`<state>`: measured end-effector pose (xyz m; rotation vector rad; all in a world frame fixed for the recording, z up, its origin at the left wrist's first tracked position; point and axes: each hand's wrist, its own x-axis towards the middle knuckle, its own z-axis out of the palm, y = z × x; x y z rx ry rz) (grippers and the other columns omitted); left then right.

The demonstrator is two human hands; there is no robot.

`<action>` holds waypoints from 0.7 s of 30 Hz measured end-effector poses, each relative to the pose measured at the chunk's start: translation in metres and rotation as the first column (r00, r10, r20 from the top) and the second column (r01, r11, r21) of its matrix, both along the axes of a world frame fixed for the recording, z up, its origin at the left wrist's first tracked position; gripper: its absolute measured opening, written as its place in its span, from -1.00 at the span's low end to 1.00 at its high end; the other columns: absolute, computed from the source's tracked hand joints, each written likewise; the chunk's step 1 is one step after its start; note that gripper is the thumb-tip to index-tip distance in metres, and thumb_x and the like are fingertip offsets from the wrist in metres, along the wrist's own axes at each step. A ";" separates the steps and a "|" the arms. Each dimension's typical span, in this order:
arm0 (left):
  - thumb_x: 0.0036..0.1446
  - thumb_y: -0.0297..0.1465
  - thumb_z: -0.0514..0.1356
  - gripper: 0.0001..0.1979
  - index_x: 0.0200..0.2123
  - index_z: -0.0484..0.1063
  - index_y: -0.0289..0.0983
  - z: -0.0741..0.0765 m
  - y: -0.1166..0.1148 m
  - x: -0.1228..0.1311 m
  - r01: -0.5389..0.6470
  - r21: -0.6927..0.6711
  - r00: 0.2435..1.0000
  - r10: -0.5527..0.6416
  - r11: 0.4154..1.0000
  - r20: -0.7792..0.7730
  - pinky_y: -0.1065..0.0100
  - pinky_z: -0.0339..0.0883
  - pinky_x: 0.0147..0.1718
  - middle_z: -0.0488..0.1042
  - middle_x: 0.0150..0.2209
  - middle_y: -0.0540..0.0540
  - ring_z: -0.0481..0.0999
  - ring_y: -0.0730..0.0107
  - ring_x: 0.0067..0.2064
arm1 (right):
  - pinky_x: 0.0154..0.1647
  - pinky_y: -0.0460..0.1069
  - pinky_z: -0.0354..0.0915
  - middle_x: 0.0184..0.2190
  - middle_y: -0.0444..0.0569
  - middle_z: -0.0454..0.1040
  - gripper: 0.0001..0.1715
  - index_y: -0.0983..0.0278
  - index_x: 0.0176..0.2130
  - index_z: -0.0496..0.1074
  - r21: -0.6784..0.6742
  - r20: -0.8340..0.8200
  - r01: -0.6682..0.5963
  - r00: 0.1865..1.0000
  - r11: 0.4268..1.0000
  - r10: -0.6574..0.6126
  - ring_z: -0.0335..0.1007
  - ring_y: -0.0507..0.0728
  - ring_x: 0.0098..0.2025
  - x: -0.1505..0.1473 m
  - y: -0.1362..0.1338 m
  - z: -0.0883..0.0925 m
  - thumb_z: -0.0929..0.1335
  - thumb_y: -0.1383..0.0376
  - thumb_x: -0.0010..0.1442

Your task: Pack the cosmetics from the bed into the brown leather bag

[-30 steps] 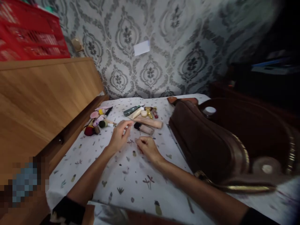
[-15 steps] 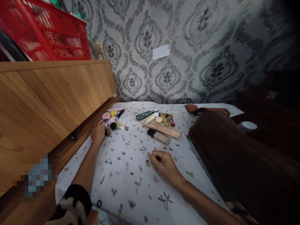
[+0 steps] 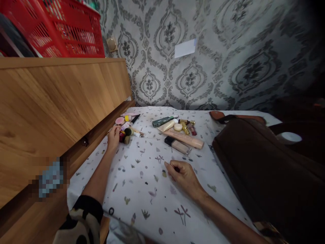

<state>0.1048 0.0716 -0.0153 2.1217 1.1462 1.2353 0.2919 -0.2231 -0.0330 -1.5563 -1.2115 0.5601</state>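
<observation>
The left hand (image 3: 114, 137) is at the near left edge of a small heap of makeup (image 3: 125, 126), beside the wooden side of the cabinet (image 3: 83, 95), its fingers bent and their tips at a dark red piece (image 3: 122, 137). Whether they grip it or only rest against it, I cannot tell, as the hand covers part of it. The step in hand looks to be handling this heap at its near side; the next move seems to call for a light touch, since a dark round lid (image 3: 127, 131) and other small pieces crowd close against the red one. What shows of the red piece is rounded, so its long axis and the way it points stay unclear. Behind it, a black pointed piece (image 3: 135, 120) runs slantwise, its far end up and to the right. The right hand (image 3: 186, 177) is curled into a loose fist low over the cloth (image 3: 142, 157), with nothing showing in it. Just beyond lies a bottle (image 3: 179, 146), its black cap to the left, its long axis slanting rightward and toward the person, nearly parallel to the peach tube (image 3: 188, 139) behind.
</observation>
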 end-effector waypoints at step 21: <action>0.00 0.00 0.34 -0.52 -0.12 0.43 -0.15 0.030 -0.027 -0.015 0.341 -0.068 0.694 -0.300 0.938 -0.654 0.25 0.31 -0.09 0.37 -0.05 -0.04 0.42 0.16 -0.01 | -0.56 -0.06 0.01 -0.73 -0.18 0.15 -0.40 0.22 -0.68 0.15 -0.011 -0.009 -0.013 1.000 1.000 0.013 0.02 -0.02 -0.63 0.001 -0.001 -0.002 0.26 -0.04 0.23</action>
